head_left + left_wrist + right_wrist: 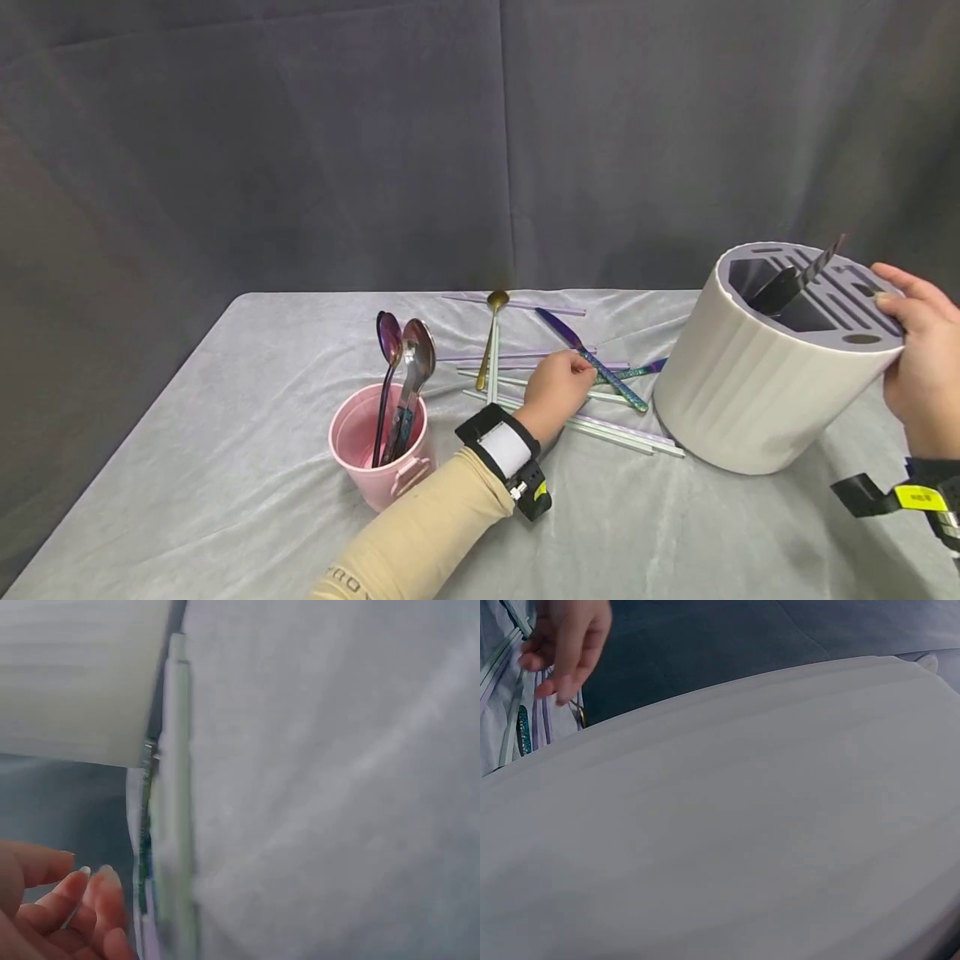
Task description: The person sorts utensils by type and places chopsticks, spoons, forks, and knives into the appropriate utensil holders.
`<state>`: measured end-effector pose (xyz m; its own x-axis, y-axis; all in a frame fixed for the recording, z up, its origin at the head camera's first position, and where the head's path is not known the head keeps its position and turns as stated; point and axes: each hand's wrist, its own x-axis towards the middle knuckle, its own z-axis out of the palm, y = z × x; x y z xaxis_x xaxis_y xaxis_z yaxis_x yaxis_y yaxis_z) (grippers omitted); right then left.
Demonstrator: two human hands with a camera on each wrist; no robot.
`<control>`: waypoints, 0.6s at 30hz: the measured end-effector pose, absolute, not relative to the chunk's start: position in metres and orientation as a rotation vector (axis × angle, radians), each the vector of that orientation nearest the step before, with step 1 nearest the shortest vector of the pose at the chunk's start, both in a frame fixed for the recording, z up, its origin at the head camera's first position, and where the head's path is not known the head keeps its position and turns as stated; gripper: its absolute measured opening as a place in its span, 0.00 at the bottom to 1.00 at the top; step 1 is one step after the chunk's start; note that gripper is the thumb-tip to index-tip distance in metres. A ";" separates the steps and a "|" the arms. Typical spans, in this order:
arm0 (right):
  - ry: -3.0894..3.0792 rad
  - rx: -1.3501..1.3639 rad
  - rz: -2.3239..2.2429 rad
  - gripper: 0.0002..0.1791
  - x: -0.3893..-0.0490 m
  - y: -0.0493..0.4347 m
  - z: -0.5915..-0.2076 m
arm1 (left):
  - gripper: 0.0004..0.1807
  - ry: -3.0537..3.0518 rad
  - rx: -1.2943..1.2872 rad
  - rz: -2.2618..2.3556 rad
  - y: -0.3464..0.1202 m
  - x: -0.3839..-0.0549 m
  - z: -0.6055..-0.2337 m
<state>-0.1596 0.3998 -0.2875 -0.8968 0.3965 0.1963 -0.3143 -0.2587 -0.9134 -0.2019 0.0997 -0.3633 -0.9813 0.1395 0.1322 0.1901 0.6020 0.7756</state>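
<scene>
My left hand hovers over a spread of chopsticks, its fingers loosely curled and a gap between thumb and fingertips in the left wrist view. Beside those fingertips lies a table knife with a purple blade and patterned blue-green handle, crossing a second knife. My right hand grips the rim of a white knife block, thumb on its grey slotted top. The block leans to the right. A dark utensil and a patterned handle stick out of its large opening.
A pink bucket left of my forearm holds several spoons. Pale green chopsticks and purple chopsticks lie scattered mid-table, with a gold spoon among them. A grey cloth covers the table; a dark curtain hangs behind.
</scene>
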 end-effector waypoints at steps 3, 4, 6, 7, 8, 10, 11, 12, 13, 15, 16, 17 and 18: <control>-1.566 -0.081 2.187 0.17 -0.159 0.400 -0.288 | 0.06 -2.787 -0.313 -1.285 0.102 -0.207 -0.371; -1.578 -0.079 2.177 0.18 -0.158 0.400 -0.288 | 0.07 -2.794 -0.337 -1.256 0.104 -0.209 -0.373; -1.585 -0.077 2.174 0.18 -0.157 0.399 -0.288 | 0.10 -2.819 -0.393 -1.197 0.108 -0.212 -0.375; -1.586 -0.081 2.178 0.19 -0.156 0.398 -0.288 | 0.12 -2.833 -0.425 -1.156 0.111 -0.213 -0.375; -1.588 -0.077 2.177 0.19 -0.156 0.397 -0.287 | 0.13 -2.848 -0.459 -1.114 0.113 -0.214 -0.375; -1.595 -0.066 2.176 0.18 -0.156 0.395 -0.286 | 0.16 -2.896 -0.514 -1.055 0.118 -0.215 -0.374; -1.589 -0.058 2.181 0.18 -0.156 0.395 -0.285 | 0.17 -2.925 -0.543 -1.010 0.121 -0.215 -0.374; -1.585 -0.049 2.183 0.17 -0.156 0.394 -0.285 | 0.18 -2.955 -0.565 -0.959 0.123 -0.216 -0.374; -1.589 -0.039 2.176 0.17 -0.156 0.394 -0.285 | 0.19 -2.977 -0.598 -0.910 0.125 -0.216 -0.374; -1.598 -0.042 2.172 0.18 -0.157 0.396 -0.285 | 0.21 -3.032 -0.639 -0.802 0.130 -0.217 -0.376; -1.603 -0.045 2.167 0.18 -0.157 0.397 -0.285 | 0.22 -3.051 -0.655 -0.735 0.132 -0.218 -0.376; -1.597 -0.044 2.168 0.18 -0.157 0.398 -0.285 | 0.22 -3.068 -0.666 -0.674 0.134 -0.218 -0.377; -1.593 -0.041 2.168 0.17 -0.157 0.399 -0.285 | 0.22 -3.082 -0.670 -0.620 0.136 -0.218 -0.377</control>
